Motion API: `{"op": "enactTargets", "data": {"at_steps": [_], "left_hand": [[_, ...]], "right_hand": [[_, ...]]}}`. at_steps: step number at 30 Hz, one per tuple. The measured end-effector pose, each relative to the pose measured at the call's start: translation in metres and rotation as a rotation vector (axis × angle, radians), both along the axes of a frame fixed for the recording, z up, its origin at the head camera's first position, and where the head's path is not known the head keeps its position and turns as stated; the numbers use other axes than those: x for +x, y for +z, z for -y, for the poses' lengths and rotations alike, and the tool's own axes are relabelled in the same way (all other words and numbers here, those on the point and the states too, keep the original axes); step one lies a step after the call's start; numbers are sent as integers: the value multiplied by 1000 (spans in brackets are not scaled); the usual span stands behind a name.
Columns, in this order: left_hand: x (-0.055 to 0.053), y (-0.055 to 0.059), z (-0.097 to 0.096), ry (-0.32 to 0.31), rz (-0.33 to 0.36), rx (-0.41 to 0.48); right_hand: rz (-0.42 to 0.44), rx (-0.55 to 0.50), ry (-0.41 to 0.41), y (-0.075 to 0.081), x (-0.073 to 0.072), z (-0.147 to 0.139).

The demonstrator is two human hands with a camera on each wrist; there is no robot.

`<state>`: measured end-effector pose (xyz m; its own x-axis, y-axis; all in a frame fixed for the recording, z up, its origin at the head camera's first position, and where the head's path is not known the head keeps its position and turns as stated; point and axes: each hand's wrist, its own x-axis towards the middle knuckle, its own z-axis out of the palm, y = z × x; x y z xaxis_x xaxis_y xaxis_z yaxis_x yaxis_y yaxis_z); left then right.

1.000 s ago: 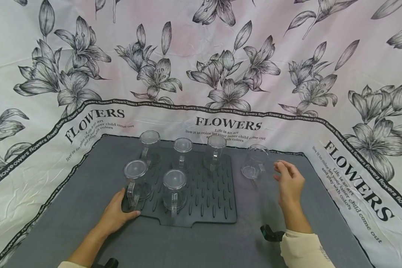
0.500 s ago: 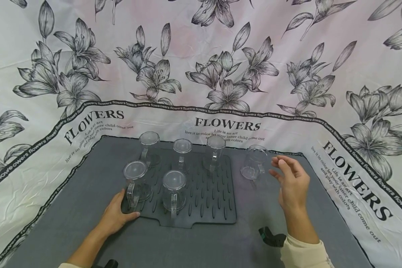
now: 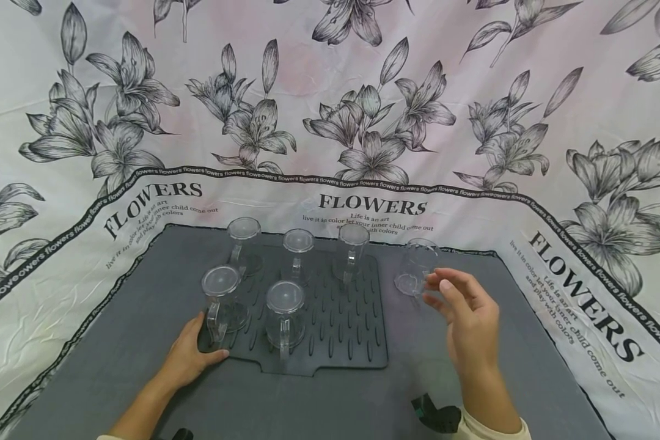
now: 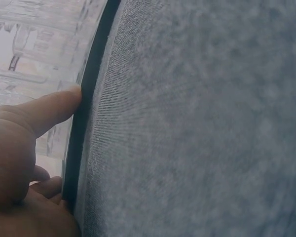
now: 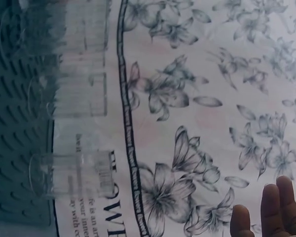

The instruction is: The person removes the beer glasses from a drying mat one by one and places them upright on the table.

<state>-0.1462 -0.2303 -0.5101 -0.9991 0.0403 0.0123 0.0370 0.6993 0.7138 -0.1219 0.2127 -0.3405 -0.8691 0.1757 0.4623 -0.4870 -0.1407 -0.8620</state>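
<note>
My left hand point(image 3: 189, 351) rests at the near-left corner of a dark ridged drying mat point(image 3: 341, 342). Its thumb lies along the front edge and its fingers along the left side; the left wrist view shows the thumb tip against the mat's rim point(image 4: 84, 123). Several clear glass mugs stand bottom-up on the mat, among them a front-left mug point(image 3: 222, 281) and a front-middle mug point(image 3: 286, 297). Right of the mat stands another glass mug point(image 3: 412, 260), mouth up. My right hand point(image 3: 473, 324) holds nothing, its bent fingers overlapping that mug's handle side in the head view.
Three more mugs line the mat's back: a left mug point(image 3: 244, 229), a middle mug point(image 3: 299, 241) and a right mug point(image 3: 354, 235). A grey cloth point(image 3: 357, 403) covers the table. A flower-printed curtain point(image 3: 275, 195) rises behind and along both sides.
My right hand first rose slightly, then moved left and in toward the mug beside the mat. The left hand stays at the mat's corner, and the mugs have not moved.
</note>
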Motion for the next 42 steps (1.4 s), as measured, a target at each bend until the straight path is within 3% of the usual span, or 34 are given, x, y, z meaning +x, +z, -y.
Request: {"op": "enactTargets", "data": {"at_steps": [4, 10, 16, 26, 35, 42], "left_hand": [[2, -3, 1, 0, -1, -1], [2, -4, 2, 6, 40, 5], [1, -5, 1, 6, 22, -3], [1, -3, 2, 7, 12, 15], [1, 0, 3, 6, -11, 13], [0, 1, 0, 3, -14, 20]], "right_hand": [[-34, 32, 35, -2, 9, 10], [-30, 183, 28, -7, 18, 30], [-59, 224, 113, -12, 18, 52], [-110, 245, 159, -27, 9, 79], [-92, 254, 285, -58, -4, 99], [-77, 258, 315, -82, -12, 109]]}}
